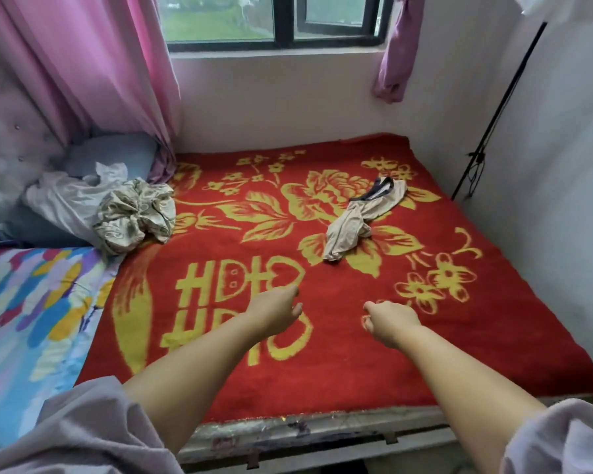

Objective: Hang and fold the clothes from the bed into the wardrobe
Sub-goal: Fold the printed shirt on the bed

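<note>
- The beige garment [360,217] lies crumpled on the red blanket [322,364] of the bed, right of centre, with a dark waistband at its far end.
- Its long axis runs from far-right to near-left, the near end pointing roughly back toward me.
- It lies ahead of both my hands and well apart from them; my right hand [389,321] is the nearer, almost straight below it, so I judge that hand should lead the reach.
- My left hand [278,307] hovers beside it, a gap between the two.
- Each grip is loosely curled, knuckles up, and has hold of nothing.
- Both forearms stretch forward over the bed's near edge.
- A patterned bundle [136,215] and white cloth [69,196] sit far left by the pillow [113,153].
</note>
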Available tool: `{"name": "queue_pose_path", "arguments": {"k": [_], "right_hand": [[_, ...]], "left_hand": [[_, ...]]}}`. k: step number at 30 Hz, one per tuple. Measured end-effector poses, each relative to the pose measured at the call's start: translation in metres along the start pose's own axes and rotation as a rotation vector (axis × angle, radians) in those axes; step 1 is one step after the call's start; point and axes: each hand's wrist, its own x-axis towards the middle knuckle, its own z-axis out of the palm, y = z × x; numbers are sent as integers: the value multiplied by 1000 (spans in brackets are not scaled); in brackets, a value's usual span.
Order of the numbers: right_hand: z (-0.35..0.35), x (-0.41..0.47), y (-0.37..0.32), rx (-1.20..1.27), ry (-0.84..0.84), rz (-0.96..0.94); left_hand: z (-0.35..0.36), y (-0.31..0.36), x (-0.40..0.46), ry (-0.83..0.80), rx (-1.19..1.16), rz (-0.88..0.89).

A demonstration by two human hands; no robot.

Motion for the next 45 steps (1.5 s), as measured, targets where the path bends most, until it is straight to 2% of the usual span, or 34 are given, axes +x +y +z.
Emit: {"name": "queue_pose_path", "arguments": {"k": [8, 12, 16, 21, 24, 29, 33, 35, 38, 41, 43, 45], "right_hand": [[29, 154, 105, 29, -180, 9], [67, 229, 139, 104, -220, 54], [132, 312, 139, 220, -136, 91], [216, 378, 130, 275, 37, 124], [255, 388, 139, 261, 218, 58], [275, 394, 142, 245, 414, 36], [281, 395, 142, 221, 467, 24], [280, 397, 144, 210, 474, 28], [283, 395, 143, 194, 428, 23], [277, 395, 145, 213, 311, 48], [255, 393, 148, 221, 105, 61], [227, 388, 147, 306, -129, 89]], "left_hand": [[26, 27, 181, -128, -43, -77], [66, 26, 255, -198, -55, -87], [132, 12, 344, -200, -132, -156], [216, 5, 427, -6, -243, -259], [246, 1, 448, 39, -148, -232], [263, -7, 495, 293, -55, -2], [250, -2, 541, 256, -55, -69], [237, -1, 555, 258, -160, -96], [218, 4, 544, 149, -192, -92], [208, 6, 495, -60, -163, -46], [197, -4, 448, -144, -220, -36], [173, -15, 405, -162, -372, -97]]}}
